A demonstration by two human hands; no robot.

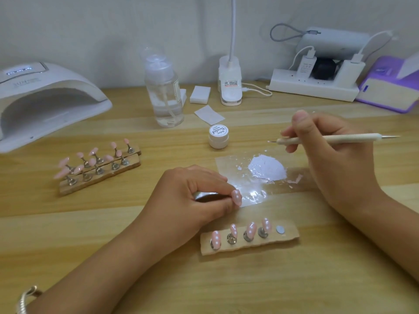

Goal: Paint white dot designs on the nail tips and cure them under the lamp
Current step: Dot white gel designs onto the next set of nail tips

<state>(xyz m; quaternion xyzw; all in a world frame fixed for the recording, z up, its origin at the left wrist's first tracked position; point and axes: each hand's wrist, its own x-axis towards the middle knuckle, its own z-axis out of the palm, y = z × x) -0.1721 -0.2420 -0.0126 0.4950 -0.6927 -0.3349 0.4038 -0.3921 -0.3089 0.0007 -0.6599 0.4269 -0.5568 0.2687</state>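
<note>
Pinching the small metal stand [202,196] between my left fingers [210,181], I hold its glossy pink nail tip [236,197], already dotted white, low over the worktop [226,286]. My right fingers [302,128] are clamped round the slim cream dotting pen [340,139], its point raised above the white paint smear [267,168] on the clear plastic sheet [229,164]. Nearer me, the wooden strip [290,237] bears four dotted tips and one bare magnet disc [280,229]. I judge this tip nearly done; next comes reseating the stand squarely on that disc, then carrying the strip to the white curing lamp [45,98].
</note>
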